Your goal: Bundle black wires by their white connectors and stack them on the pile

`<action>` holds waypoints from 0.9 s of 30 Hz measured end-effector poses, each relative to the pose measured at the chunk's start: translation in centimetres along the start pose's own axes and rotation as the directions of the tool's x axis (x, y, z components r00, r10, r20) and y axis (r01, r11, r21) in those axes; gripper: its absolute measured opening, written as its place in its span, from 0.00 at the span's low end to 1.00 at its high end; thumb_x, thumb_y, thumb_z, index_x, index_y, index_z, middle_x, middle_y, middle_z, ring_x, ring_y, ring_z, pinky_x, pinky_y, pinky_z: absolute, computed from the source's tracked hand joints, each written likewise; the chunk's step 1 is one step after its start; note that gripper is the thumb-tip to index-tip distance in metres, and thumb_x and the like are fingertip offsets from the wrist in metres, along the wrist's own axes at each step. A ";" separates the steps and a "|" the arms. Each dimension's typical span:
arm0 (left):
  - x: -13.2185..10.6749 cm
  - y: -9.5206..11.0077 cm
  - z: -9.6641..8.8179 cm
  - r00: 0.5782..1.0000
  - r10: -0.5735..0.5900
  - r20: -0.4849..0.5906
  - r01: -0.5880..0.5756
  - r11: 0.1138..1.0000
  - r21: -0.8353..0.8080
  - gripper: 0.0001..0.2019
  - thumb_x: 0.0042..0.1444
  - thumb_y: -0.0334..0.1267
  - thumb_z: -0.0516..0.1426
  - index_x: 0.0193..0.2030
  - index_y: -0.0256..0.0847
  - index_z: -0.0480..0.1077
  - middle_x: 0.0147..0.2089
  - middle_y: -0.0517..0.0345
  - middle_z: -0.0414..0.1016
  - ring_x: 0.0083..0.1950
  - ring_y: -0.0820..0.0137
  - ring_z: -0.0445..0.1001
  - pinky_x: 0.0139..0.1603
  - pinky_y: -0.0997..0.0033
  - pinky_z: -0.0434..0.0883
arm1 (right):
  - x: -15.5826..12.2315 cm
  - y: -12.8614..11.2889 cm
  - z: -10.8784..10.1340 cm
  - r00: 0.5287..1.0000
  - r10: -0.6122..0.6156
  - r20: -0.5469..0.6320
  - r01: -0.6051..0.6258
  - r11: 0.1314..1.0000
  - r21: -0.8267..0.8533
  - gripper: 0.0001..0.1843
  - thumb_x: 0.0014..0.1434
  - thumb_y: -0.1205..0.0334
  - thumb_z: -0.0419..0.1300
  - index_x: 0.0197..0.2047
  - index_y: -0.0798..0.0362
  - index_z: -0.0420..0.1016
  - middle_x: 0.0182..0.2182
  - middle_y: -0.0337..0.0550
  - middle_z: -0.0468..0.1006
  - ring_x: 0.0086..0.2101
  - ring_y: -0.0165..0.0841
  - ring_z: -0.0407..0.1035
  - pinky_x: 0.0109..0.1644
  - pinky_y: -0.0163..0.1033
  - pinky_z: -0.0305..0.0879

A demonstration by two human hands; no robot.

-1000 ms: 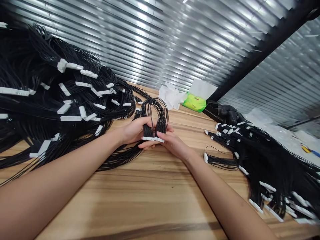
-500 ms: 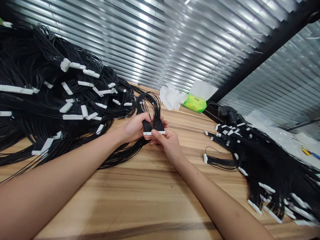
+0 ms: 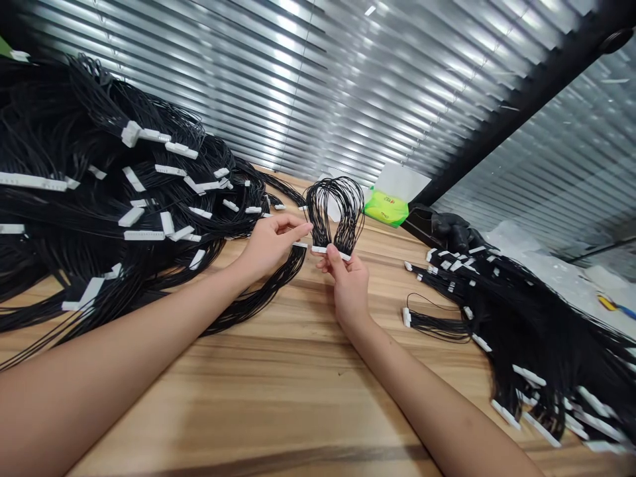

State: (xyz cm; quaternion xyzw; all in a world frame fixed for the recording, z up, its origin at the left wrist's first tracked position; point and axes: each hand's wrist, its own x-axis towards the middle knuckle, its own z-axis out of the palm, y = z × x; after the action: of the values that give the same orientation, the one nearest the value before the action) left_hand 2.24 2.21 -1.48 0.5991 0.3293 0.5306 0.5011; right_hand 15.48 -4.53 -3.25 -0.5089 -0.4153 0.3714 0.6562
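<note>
My right hand pinches the two white connectors of a looped black wire harness, holding the loop upright above the wooden table. My left hand is just left of it, fingers stretched toward the loop and not gripping it, and it rests over black wires trailing from the big heap of harnesses on the left. The fingertips come close to a white connector at the heap's edge.
A second pile of black harnesses with white connectors covers the right side of the table. A green tissue pack and crumpled white tissue lie at the back by the metal shutter. A black object sits near a dark beam.
The looped harness has moved right and risen, and only my right hand holds it. My left hand has let go and opened its fingers.
</note>
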 end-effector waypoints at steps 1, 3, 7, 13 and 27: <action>0.0 0.1 0.0 1.000 0.004 0.000 -0.004 1.000 0.008 0.09 0.46 0.42 0.63 0.26 0.38 0.72 0.26 0.61 0.70 0.28 0.75 0.66 0.34 0.74 0.64 | 0.0 0.0 0.0 1.000 -0.004 -0.002 0.004 1.000 -0.003 0.16 0.51 0.49 0.63 0.31 0.55 0.74 0.28 0.43 0.79 0.26 0.30 0.68 0.35 0.38 0.66; 0.0 0.3 0.0 1.000 -0.017 0.000 0.017 1.000 -0.026 0.09 0.46 0.40 0.62 0.24 0.38 0.70 0.24 0.62 0.68 0.28 0.75 0.65 0.33 0.74 0.63 | -0.1 0.0 0.0 1.000 -0.004 -0.001 0.004 1.000 0.002 0.15 0.51 0.49 0.63 0.30 0.55 0.74 0.26 0.42 0.78 0.26 0.29 0.67 0.35 0.38 0.65; 0.5 0.7 -0.6 0.981 -0.192 -0.001 0.175 0.898 -0.403 0.08 0.49 0.39 0.55 0.24 0.39 0.64 0.26 0.61 0.68 0.30 0.73 0.68 0.31 0.75 0.65 | 0.0 0.3 -0.2 1.000 -0.001 -0.003 0.001 1.000 -0.011 0.16 0.51 0.49 0.63 0.30 0.54 0.73 0.24 0.40 0.75 0.25 0.29 0.64 0.34 0.37 0.64; 1.3 0.6 -1.7 0.952 -0.288 -0.105 0.165 0.771 -0.615 0.10 0.55 0.40 0.53 0.26 0.42 0.58 0.15 0.71 0.46 0.17 0.78 0.55 0.23 0.79 0.60 | 0.0 0.3 -0.2 1.000 -0.007 -0.001 0.007 1.000 -0.008 0.15 0.52 0.50 0.62 0.28 0.54 0.71 0.20 0.36 0.70 0.24 0.28 0.60 0.32 0.35 0.60; 1.3 -0.9 -1.7 0.928 0.012 -0.373 -0.062 0.990 -0.124 0.06 0.56 0.41 0.56 0.34 0.43 0.72 0.25 0.64 0.65 0.19 0.78 0.55 0.18 0.75 0.52 | -0.9 -0.5 0.4 0.985 0.023 0.172 -0.018 0.999 -0.027 0.13 0.52 0.51 0.62 0.27 0.52 0.69 0.20 0.36 0.69 0.21 0.27 0.58 0.30 0.35 0.60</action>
State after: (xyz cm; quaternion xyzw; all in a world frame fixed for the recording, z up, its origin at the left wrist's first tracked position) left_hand 0.99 4.07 -2.06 0.4592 0.3705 0.6646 0.4585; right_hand 14.79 -5.34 -2.83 -0.4874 -0.4700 0.4155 0.6073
